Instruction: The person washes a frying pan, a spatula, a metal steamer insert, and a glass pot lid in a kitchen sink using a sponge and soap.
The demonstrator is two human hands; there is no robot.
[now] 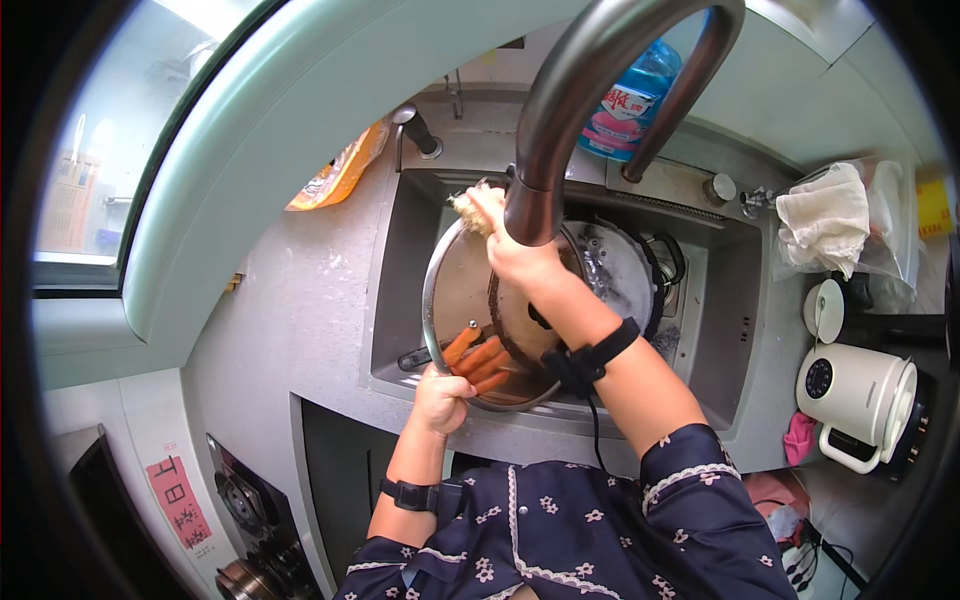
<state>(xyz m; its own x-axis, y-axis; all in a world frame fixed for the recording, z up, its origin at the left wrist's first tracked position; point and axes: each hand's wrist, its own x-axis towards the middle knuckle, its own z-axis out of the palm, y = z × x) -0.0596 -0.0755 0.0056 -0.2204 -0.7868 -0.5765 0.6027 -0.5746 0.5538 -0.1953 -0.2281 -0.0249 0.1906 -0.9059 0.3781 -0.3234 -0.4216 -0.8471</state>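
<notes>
My left hand (441,399) grips the near rim of a round glass pot lid (461,281), its fingers showing through the brownish glass. The lid has a metal rim and is tilted over the left half of the sink (716,330). At the lid's far edge, my right hand (517,244) holds a pale fibrous scrubber (472,214) against the rim. Beside the lid, partly covered by it and my right forearm, a pot (622,274) sits in the sink with water in it. Its black side handle (669,259) points right.
A dark metal faucet (536,172) arches over the sink, close to my right hand. Behind it stands a blue detergent bottle (626,105). To the right are a white cloth (825,214) and a cream electric kettle (855,401). A gas stove (244,499) lies at lower left.
</notes>
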